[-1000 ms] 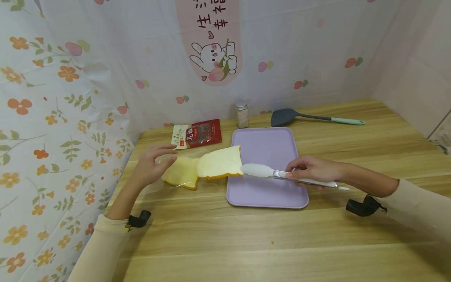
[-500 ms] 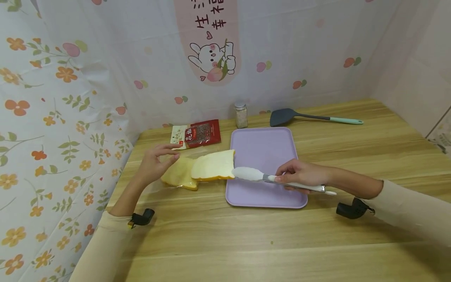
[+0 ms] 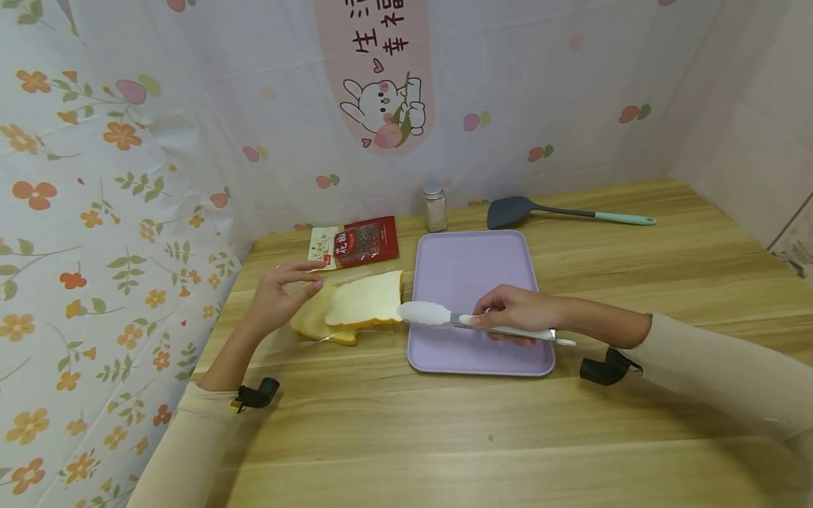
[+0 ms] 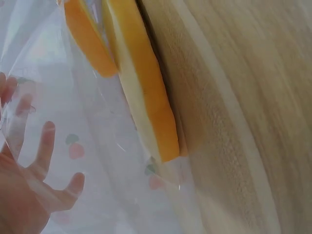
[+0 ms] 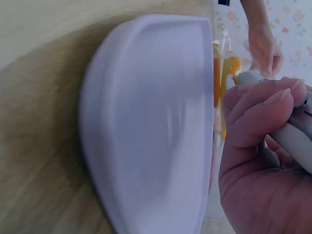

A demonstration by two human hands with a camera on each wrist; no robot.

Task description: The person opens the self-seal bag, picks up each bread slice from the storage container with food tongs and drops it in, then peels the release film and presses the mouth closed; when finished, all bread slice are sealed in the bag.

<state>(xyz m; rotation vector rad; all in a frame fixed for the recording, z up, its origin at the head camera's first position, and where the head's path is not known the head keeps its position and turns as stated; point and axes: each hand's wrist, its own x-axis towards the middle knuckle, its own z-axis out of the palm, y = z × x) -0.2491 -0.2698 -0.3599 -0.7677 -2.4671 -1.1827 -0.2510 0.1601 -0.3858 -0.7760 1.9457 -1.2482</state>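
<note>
My right hand [image 3: 521, 310] grips a pair of tongs [image 3: 427, 313] with white tips and metal arms. The tips hold the right edge of a bread slice [image 3: 367, 300], white with an orange-yellow crust. That slice overlaps a second slice [image 3: 309, 317] on its left, which lies inside a clear plastic bag [image 4: 105, 161]. My left hand [image 3: 276, 300] is at the bag's upper left. In the left wrist view its fingers [image 4: 46, 146] are spread and seen through the clear film; exactly how they touch the film is hard to tell.
A lilac tray [image 3: 470, 264] lies under the tongs. Behind stand a small lidded jar [image 3: 435, 209] and a red spice packet [image 3: 368, 240]. A dark spatula [image 3: 511, 212] with a mint handle lies at the back right. Patterned cloth [image 3: 267, 127] hangs behind and left.
The right hand and tongs have moved left, carrying the held slice further over the bagged slice. The left hand has shifted only slightly.
</note>
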